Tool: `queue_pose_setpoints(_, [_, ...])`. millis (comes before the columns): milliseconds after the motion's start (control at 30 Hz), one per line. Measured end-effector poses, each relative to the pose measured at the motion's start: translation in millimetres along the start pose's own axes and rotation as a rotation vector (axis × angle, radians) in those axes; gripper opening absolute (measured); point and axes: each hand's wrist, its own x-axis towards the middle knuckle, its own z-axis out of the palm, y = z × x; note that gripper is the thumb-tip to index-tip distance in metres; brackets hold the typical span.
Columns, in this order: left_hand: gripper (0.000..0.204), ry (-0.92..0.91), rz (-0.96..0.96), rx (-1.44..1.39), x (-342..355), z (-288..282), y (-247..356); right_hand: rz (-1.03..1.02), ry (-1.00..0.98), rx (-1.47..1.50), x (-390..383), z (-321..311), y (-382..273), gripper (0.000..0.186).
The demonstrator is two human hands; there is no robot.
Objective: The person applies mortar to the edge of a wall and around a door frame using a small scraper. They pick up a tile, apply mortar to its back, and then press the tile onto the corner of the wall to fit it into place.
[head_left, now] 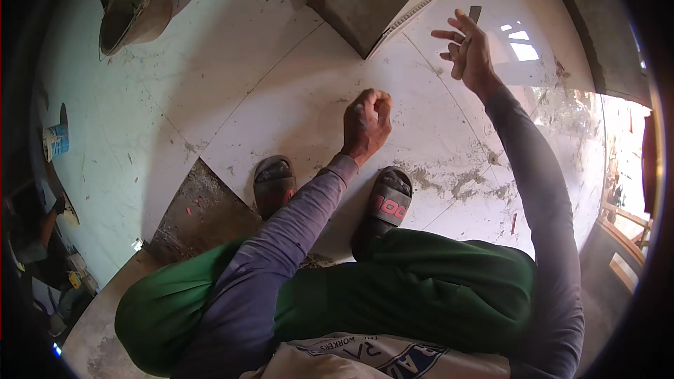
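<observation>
My left hand (366,123) is over the white tiled floor (295,81) in the middle, its fingers curled and pressed together; what they hold, if anything, I cannot make out. Up and to the right, my right hand (467,52) grips a thin, flat grey strip (474,16) with some fingers, the others stretched out. It is beside the lower end of a grey corner structure (354,7) with a perforated trim along its edge. My feet in dark sandals (274,189) stand below my hands.
A dirty bucket (133,21) lies at the upper left, and a small blue container (56,140) at the left. An untiled dark patch (189,214) breaks the floor at lower left, with assorted items beyond it. A grey wall (597,35) and bright opening (625,154) are on the right.
</observation>
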Motion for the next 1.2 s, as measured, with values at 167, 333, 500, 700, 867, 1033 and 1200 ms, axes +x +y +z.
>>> queue_pose_setpoints(167, [0.014,-0.756,0.128,0.118,10,-5,0,0.111,0.058,-0.336,-16,-15,66,0.056])
queue_pose_setpoints(333, [0.023,-1.079,0.442,0.669,66,-90,-5,-0.409,-0.317,-1.044,-69,0,123,0.03])
queue_pose_setpoints(500, [0.014,-0.94,0.231,0.974,149,-287,-13,-0.534,-0.817,-1.091,-109,47,84,0.032])
queue_pose_setpoints(700, [0.046,-0.054,-0.702,0.152,203,-485,-72,-0.56,-0.824,-1.037,-114,76,73,0.019])
queue_pose_setpoints(867, [0.038,0.496,-0.361,-0.689,245,-478,-96,-0.414,-0.725,-1.028,-120,54,62,0.031])
queue_pose_setpoints(1033, [0.02,0.812,-0.308,-0.856,268,-460,-108,-0.305,-0.814,-1.029,-129,61,65,0.039])
queue_pose_setpoints(1200, [0.017,0.783,-0.311,-0.846,206,-449,-96,-0.344,-0.947,-0.95,-137,121,48,0.046])
